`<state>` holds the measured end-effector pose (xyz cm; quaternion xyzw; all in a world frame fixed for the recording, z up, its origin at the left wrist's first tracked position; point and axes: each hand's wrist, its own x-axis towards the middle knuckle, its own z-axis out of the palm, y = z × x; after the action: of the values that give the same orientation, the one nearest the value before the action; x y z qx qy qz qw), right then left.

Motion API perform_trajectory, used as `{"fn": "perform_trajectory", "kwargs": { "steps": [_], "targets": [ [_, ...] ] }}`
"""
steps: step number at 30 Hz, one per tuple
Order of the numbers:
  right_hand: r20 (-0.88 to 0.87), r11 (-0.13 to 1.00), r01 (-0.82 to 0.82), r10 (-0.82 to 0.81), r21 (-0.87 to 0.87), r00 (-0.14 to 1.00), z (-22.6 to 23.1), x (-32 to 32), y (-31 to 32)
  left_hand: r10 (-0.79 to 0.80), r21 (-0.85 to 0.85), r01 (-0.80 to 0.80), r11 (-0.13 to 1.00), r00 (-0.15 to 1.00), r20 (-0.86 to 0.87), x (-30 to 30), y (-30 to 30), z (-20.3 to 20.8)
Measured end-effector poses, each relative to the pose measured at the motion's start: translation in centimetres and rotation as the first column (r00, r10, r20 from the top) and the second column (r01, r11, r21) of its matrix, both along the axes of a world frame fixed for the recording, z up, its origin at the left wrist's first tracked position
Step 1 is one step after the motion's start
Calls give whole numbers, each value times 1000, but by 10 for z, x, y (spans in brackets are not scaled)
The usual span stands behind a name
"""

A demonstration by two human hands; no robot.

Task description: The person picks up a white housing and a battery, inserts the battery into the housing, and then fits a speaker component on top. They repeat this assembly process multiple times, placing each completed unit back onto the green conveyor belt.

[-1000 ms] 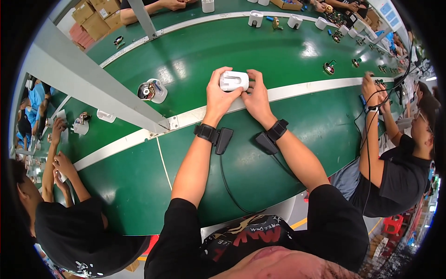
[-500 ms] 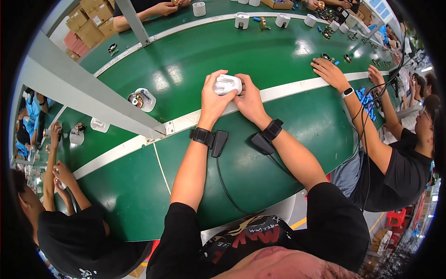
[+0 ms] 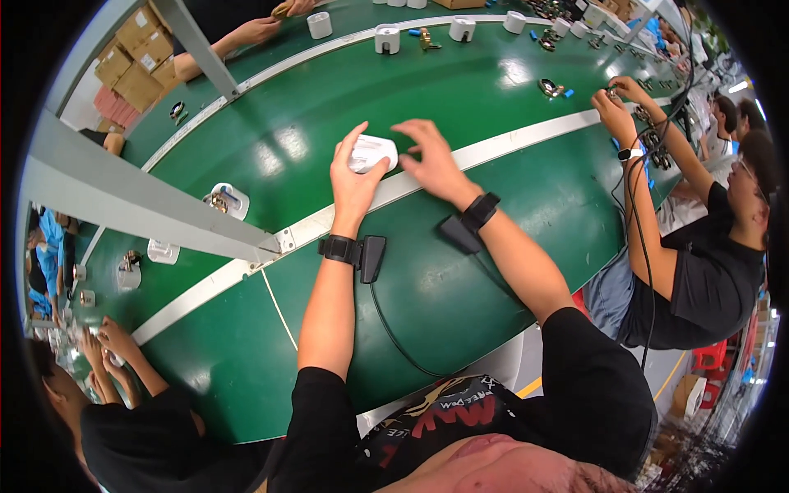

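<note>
your left hand (image 3: 352, 182) holds the case (image 3: 374, 154), thumb and fingers closed around it; your right hand (image 3: 436, 167), loosely open, seemingly empty, hangs just right of the case. grip evenly.

Grn bench (image 3: 444, 90) carries wht housings (image 3: 387, 35), blue cyls (image 3: 568, 94) & sml metal pcs (image 3: 425, 38).

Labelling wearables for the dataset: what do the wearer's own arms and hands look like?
Left hand and right hand: no gloves. Each wrist has a black strap, left and right, carrying a black oblong box, left and right, with a thin dark cable. Sleeves: short, plain black; forearms uncovered.
</note>
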<state>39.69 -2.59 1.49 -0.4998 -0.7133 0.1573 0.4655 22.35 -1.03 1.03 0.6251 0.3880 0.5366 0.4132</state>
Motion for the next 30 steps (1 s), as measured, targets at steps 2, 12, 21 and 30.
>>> {"fn": "perform_trajectory", "kwargs": {
  "steps": [2, 12, 21, 30],
  "targets": [
    [-6, 985, 142, -142, 102, 990, 2, 44, 16, 7, 4, -7, 1000, 1000, 4, -2, -2, -2],
    [179, 512, 859, -848, 27, 500, -31, 362, 63, -95, 91, 111, 990, 982, -162, 9, -4, -1],
    [652, 575, 818, -616, -10, 441, -20, 384, 93, -129, -42, 122, 992, 960, -250, 2, -12, 6],
    [588, 526, 722, -435, -449, 682, 5, 396, 104, -158, -54, 149, 987, 964, -214, 6, -8, 6]
  ]
}}
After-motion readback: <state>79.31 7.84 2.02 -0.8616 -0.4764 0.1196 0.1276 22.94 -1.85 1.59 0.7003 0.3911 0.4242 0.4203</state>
